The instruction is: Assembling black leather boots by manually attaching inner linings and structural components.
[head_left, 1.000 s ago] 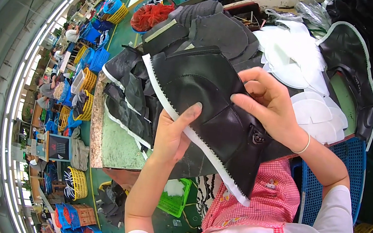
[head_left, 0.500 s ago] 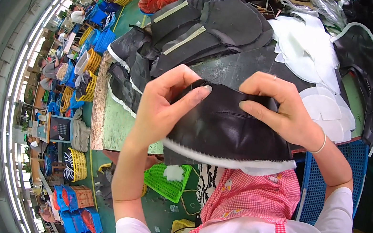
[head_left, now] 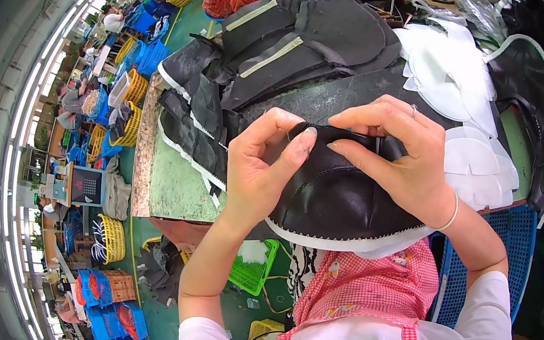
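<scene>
Two hands [head_left: 265,162] [head_left: 407,166] pinching one white-edged black piece [head_left: 340,205], one green basket [head_left: 261,274] below

The wide fisheye camera sits on my head and looks steeply down, close enough that my left hand [head_left: 263,161] and right hand [head_left: 410,162] loom mid-frame, with my checked apron [head_left: 366,290] at lower centre. The worktable [head_left: 174,187] spreads through the middle and upper right; far off, strip lights [head_left: 10,159] bend along the left rim.

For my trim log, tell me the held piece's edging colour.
The edging is white, clearest in head view.
</scene>
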{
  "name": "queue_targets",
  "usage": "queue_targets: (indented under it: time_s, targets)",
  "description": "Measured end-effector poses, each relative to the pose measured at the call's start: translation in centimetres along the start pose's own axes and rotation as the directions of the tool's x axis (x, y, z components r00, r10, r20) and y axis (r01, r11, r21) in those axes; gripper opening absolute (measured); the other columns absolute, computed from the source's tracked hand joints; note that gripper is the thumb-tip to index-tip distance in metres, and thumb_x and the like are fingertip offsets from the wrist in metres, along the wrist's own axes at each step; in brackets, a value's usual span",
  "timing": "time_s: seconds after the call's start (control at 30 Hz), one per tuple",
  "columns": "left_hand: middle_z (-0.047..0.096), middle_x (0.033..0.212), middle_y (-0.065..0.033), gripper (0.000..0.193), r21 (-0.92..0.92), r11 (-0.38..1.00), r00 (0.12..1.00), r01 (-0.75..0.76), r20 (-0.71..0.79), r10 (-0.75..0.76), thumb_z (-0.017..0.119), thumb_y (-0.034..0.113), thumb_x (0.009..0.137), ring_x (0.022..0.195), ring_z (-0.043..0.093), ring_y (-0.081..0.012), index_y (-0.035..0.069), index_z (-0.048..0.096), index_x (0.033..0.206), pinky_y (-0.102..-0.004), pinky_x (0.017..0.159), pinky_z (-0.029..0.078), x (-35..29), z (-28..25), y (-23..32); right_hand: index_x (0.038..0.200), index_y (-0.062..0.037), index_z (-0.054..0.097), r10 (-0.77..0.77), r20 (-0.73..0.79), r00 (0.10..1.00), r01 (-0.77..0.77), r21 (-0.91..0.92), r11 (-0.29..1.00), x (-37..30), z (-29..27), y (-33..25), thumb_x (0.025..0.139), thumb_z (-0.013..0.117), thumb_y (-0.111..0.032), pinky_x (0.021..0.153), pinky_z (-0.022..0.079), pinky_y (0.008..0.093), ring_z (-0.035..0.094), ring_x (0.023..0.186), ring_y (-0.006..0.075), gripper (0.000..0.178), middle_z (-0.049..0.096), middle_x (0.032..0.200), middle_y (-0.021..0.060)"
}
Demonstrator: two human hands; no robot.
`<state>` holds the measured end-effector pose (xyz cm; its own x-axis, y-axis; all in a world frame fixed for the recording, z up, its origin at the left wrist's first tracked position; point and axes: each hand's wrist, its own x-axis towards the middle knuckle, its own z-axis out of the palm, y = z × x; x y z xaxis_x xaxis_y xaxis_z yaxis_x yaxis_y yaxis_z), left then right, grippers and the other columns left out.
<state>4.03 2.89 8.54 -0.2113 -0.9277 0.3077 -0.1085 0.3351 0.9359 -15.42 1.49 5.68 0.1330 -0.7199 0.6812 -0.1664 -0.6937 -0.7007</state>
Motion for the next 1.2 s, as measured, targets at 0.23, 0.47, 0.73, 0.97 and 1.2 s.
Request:
queue_targets:
  time_s: [0.23,0.47,0.73,0.97,1.2]
  targets:
    - [0.061,0.085,0.0044,0.008,0.077,0.997,0.998,0.012,-0.057,-0.008,0.067,0.002,0.090,0.076,0.051,-0.0001,-0.002,0.065,0.097,-0.0159,0.067,0.040,-0.4,0.3,-0.2,0.090,-0.0067,0.071,-0.054,-0.046,0.997,0.050,-0.072,0.996,0.3,0.3,0.1,0.075,0.078,-0.005,0.058,0.050,0.0250,0.060,0.063,0.0133,0.017,0.060,0.071,0.0022]
    - [0.062,0.080,0.0032,0.007,0.192,0.980,0.995,-0.051,-0.071,0.066,0.069,0.000,0.087,0.070,0.051,0.0004,-0.003,0.066,0.093,-0.0161,0.062,0.040,-0.4,0.4,-0.5,0.085,-0.0062,0.067,-0.002,0.081,0.997,0.008,-0.080,0.997,0.7,-0.4,0.0,0.077,0.076,-0.007,0.055,0.047,0.0272,0.057,0.059,0.0141,0.012,0.059,0.069,0.0030]
    - [0.063,0.077,0.0038,0.007,0.232,0.967,0.992,-0.100,-0.048,0.114,0.070,0.000,0.086,0.067,0.050,0.0008,-0.003,0.067,0.092,-0.0160,0.060,0.039,-0.2,0.6,-0.2,0.095,-0.0044,0.065,0.271,0.271,0.924,-0.347,0.290,0.892,0.1,-0.2,0.9,0.084,0.072,-0.006,0.056,0.044,0.0223,0.053,0.063,0.0037,0.013,0.058,0.070,-0.0019]
    - [0.059,0.073,0.0073,0.007,0.183,0.983,0.996,0.006,-0.087,0.010,0.069,0.003,0.087,0.066,0.047,0.0025,-0.002,0.067,0.092,-0.0146,0.057,0.034,0.3,0.1,-0.7,0.098,-0.0035,0.066,0.317,0.170,0.933,-0.358,0.351,0.865,0.0,-0.4,0.6,0.084,0.073,-0.004,0.056,0.043,0.0189,0.052,0.064,0.0019,0.016,0.060,0.073,-0.0009]
    - [0.063,0.075,0.0021,0.012,0.254,0.963,0.983,0.085,0.137,-0.122,0.067,0.010,0.090,0.070,0.053,-0.0007,-0.001,0.067,0.091,-0.0179,0.063,0.042,3.0,0.0,-2.5,0.095,-0.0004,0.062,0.150,0.184,0.972,-0.165,0.072,0.984,0.2,-1.6,2.5,0.086,0.067,0.001,0.057,0.041,0.0224,0.050,0.062,0.0062,0.010,0.058,0.073,0.0020]
